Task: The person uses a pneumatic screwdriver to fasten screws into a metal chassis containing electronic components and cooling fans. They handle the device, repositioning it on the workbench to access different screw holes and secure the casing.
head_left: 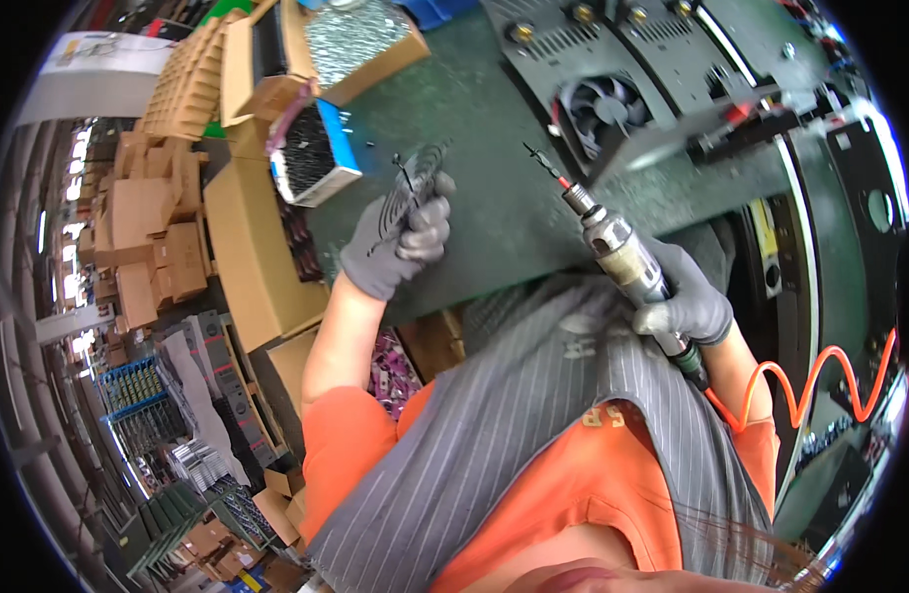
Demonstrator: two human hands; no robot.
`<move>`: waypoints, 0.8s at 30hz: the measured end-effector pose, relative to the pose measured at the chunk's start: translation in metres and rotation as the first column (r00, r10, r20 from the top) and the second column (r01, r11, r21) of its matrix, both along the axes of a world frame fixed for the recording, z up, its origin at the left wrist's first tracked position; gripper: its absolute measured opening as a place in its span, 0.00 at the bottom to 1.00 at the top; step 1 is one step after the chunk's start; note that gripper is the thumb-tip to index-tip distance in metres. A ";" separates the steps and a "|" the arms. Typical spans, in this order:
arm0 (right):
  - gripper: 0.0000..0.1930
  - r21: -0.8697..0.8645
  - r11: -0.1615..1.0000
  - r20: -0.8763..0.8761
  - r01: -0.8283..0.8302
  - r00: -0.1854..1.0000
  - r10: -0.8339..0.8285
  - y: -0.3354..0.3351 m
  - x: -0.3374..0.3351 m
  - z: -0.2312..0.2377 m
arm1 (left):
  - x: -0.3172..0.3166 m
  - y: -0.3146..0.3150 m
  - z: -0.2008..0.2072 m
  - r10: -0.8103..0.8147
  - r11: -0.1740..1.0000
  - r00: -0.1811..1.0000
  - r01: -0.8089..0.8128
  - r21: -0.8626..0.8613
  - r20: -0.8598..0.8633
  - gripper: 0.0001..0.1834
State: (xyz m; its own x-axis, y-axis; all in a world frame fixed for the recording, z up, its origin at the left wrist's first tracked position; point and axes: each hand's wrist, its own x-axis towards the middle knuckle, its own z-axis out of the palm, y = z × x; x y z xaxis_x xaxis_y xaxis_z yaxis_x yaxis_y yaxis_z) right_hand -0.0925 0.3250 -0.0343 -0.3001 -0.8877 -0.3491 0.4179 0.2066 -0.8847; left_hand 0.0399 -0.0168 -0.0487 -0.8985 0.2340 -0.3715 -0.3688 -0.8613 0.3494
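My gloved left hand (413, 235) is closed around a black wire fan guard (432, 161), whose curved rings stick out past the fingers. A thin dark screw-like piece (405, 174) stands up by the thumb; I cannot tell whether it is a separate part. In my gloved right hand (688, 302) is a pneumatic screwdriver (622, 255), its bit tilted up and to the left over the green table. Beyond the bit, a black fan (603, 109) sits at a dark metal panel (538, 71). The screwdriver tip is apart from the fan.
On the green table (454, 99), a carton of silvery screws (360, 40) and a blue-white box of black screws (314, 158) stand at left. An orange coiled air hose (805, 395) runs from the screwdriver to the right. Cardboard boxes (143, 212) are stacked beyond the left side.
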 end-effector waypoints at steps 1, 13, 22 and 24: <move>0.44 -0.004 1.000 0.023 -0.015 1.000 0.015 0.014 0.001 0.001 | 0.004 0.016 -0.013 -0.063 0.990 0.998 0.062 0.126 0.008 0.16; 0.38 0.080 0.985 -0.140 0.155 0.980 -0.143 0.102 0.034 0.019 | -0.035 0.120 -0.024 -0.300 0.953 0.937 0.287 0.097 0.178 0.20; 0.39 0.038 0.977 -0.129 0.209 0.971 -0.203 0.120 0.029 0.008 | -0.064 0.145 -0.005 -0.343 0.907 0.914 0.383 -0.177 0.218 0.19; 0.39 0.012 0.969 -0.081 0.247 0.966 -0.246 0.120 0.028 0.006 | -0.070 0.149 -0.002 -0.345 0.834 0.910 0.410 -0.369 0.232 0.19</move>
State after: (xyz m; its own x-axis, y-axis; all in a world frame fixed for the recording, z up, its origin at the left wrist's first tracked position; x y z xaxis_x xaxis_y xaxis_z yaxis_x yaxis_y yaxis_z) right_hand -0.0650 0.4448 -0.0286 -0.5358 -0.7752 -0.3346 0.3881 0.1258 -0.9130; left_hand -0.0297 0.1326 -0.0507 -0.6967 0.3451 -0.6289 -0.7119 -0.4403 0.5471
